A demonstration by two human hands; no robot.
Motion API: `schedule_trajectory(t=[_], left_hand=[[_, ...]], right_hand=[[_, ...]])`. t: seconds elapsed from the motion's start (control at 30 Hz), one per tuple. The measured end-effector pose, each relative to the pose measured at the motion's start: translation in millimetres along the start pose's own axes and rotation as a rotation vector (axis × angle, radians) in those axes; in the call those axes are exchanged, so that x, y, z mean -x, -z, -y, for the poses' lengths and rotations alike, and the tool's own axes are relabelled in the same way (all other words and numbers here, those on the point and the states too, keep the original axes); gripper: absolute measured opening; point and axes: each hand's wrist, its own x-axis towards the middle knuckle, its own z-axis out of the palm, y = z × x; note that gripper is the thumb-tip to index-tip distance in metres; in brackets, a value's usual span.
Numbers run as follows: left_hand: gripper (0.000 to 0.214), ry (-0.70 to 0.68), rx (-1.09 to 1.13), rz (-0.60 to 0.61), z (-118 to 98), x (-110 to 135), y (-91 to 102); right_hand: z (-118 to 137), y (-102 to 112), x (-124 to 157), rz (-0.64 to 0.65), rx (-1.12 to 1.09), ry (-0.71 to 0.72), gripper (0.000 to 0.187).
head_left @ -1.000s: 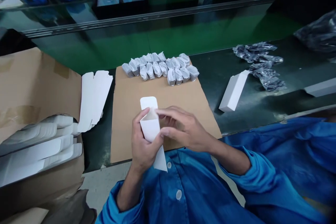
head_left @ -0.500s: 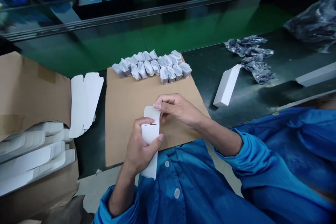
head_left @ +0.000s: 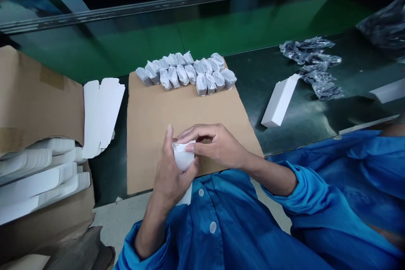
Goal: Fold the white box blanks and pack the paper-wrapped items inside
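Observation:
A narrow white carton [head_left: 183, 159] is held in front of my body, over the near edge of a cardboard sheet [head_left: 155, 122]. My left hand [head_left: 172, 173] is wrapped round its sides, with the index finger raised. At the carton's top end, my right hand [head_left: 215, 145] pinches the end flap, which is folded over the opening. The lower part of the carton is partly hidden behind my left hand. Several small grey items in thin white wrapping [head_left: 183, 74] stand in rows at the far side of the sheet.
On the left, a cardboard box [head_left: 41, 101] holds flat white carton blanks [head_left: 44, 183]; more blanks [head_left: 103, 114] lie beside it. To the right are a white carton [head_left: 280, 101] and several plastic-bagged dark items [head_left: 316, 67]. A co-worker's blue sleeve [head_left: 357, 168] is close at right.
The carton's top flap stood up and is now folded down over the end. My right hand has moved onto the carton's top, and my left index finger has lifted. The view has shifted slightly.

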Motion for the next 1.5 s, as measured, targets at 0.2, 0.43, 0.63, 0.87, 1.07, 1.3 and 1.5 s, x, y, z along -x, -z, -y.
schedule_trajectory(t=[0.2, 0.43, 0.63, 0.87, 1.07, 1.3, 1.5], left_hand=[[0.09, 0.025, 0.044, 0.034, 1, 3, 5.9], [0.07, 0.143, 0.245, -0.177, -2, -4, 1.2], [0.04, 0.425, 0.857, -0.728, 4, -41, -6.5], [0.058, 0.213, 0.231, -0.557, 28, -28, 5.1], [0.074, -0.422, -0.47, 0.164, 40, -24, 19.5], [0.043, -0.503, -0.597, 0.116, 46, -22, -2.4], [0.056, -0.365, -0.665, 0.176, 26, -15, 2.7]], right_hand=[[-16, -22, 18, -0.126, 0.367, 0.43, 0.024], [-9, -17, 22, -0.073, 0.358, 0.334, 0.041], [-18, -23, 44, -0.052, 0.657, 0.012, 0.074], [-39, -5, 33, 0.01, 0.926, -0.02, 0.062], [8, 63, -25, 0.309, 1.044, 0.033, 0.048], [3, 94, -102, 0.039, 1.444, 0.241, 0.025], [-3, 86, -97, 0.125, 1.361, 0.302, 0.029]])
